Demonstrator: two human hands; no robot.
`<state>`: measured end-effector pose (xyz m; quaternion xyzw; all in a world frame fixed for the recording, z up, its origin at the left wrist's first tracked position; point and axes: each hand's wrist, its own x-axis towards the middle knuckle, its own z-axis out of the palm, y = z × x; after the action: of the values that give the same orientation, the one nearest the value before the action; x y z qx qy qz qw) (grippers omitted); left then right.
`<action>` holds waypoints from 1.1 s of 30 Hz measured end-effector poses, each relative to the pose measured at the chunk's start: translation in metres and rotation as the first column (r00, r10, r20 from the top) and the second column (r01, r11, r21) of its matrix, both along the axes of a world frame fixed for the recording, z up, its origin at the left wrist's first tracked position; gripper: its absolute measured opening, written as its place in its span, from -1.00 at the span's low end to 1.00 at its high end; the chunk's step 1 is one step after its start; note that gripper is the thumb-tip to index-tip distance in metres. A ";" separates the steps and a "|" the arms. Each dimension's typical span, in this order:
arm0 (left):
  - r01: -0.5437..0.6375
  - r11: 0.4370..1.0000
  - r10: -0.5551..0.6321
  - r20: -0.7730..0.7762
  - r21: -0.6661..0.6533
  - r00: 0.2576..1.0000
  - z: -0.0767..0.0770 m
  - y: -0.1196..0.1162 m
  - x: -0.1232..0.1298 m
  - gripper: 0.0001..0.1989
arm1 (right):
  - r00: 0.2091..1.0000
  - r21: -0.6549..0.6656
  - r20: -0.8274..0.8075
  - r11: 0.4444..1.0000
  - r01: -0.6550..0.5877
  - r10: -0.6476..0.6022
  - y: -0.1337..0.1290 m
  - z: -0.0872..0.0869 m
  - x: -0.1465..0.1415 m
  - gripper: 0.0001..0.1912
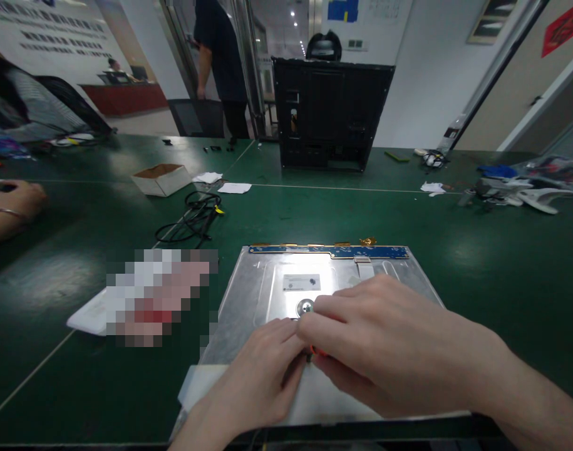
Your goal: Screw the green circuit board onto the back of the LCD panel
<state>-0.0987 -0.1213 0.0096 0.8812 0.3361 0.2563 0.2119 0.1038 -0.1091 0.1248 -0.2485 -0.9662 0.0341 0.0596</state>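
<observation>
One hand of another person (14,210) is at the left edge of the frame. To its right come an open white cardboard box (160,181) in the upper left and a tangled black cable (192,219) below it.

In the lower centre, a flat silver metal panel (243,300) lies on the green table (103,388), with a thin blue circuit strip (290,252) along its far edge. The left hand (262,369) is above the panel, fingers bent and tips gathered near its middle; I cannot tell if they hold something. The right hand (384,344) has its fingers closed around a small orange-red thing (319,351) (mostly hidden by these fingers), just near a round metal disc (304,307).

The panel is probably stiff and rather heavy for its thinness, and its smooth metal may slip a little. The strip and the pale flat ribbon (364,268) look fragile, so I would take hold by the left and right metal edges, with two hands, and not press there.
</observation>
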 end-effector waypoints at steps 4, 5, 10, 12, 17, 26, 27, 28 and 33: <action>0.013 1.000 -0.013 -0.003 -0.001 1.000 -0.002 0.001 -0.001 -0.75 | 1.000 -0.056 -0.012 0.998 0.003 -0.004 0.000 0.001 0.000 -0.90; 0.017 1.000 -0.017 -0.007 -0.010 1.000 -0.004 0.001 -0.001 -0.74 | 1.000 -0.053 -0.009 0.999 0.011 -0.012 0.000 0.001 0.000 -0.91; 0.037 0.997 -0.039 -0.033 -0.067 0.999 -0.006 0.002 -0.001 -0.72 | 0.999 0.022 -0.002 0.999 0.040 -0.040 0.003 -0.001 0.001 -0.78; 0.033 0.998 -0.034 -0.017 -0.053 0.999 -0.003 0.002 -0.001 -0.81 | 0.999 0.053 0.006 0.998 0.039 -0.039 0.003 -0.002 0.001 -0.84; 0.005 1.000 -0.005 -0.001 0.009 1.000 0.002 0.002 0.002 -0.82 | 1.000 0.027 0.002 1.000 0.017 -0.017 0.001 0.000 0.001 -0.98; 0.016 0.998 -0.017 -0.026 -0.067 1.000 -0.004 0.002 0.000 -0.65 | 1.000 -0.011 -0.018 1.000 0.025 -0.025 0.001 0.000 0.001 -0.85; 0.017 0.997 -0.020 -0.032 -0.076 0.999 -0.004 0.002 -0.001 -0.63 | 1.000 -0.002 -0.018 1.000 0.025 -0.025 0.001 0.000 0.001 -0.82; 0.021 0.997 -0.024 -0.033 -0.081 0.999 -0.003 0.002 -0.001 -0.64 | 1.000 0.005 -0.016 1.000 0.025 -0.025 0.002 -0.001 0.001 -0.81; 0.013 0.999 -0.013 0.003 -0.030 1.000 0.004 0.003 0.001 -0.78 | 1.000 0.023 -0.005 0.999 0.024 -0.024 0.001 0.000 0.000 -0.91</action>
<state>-0.0980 -0.1187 0.0137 0.8797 0.3336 0.2512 0.2273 0.1041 -0.1078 0.1252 -0.2595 -0.9633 0.0226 0.0650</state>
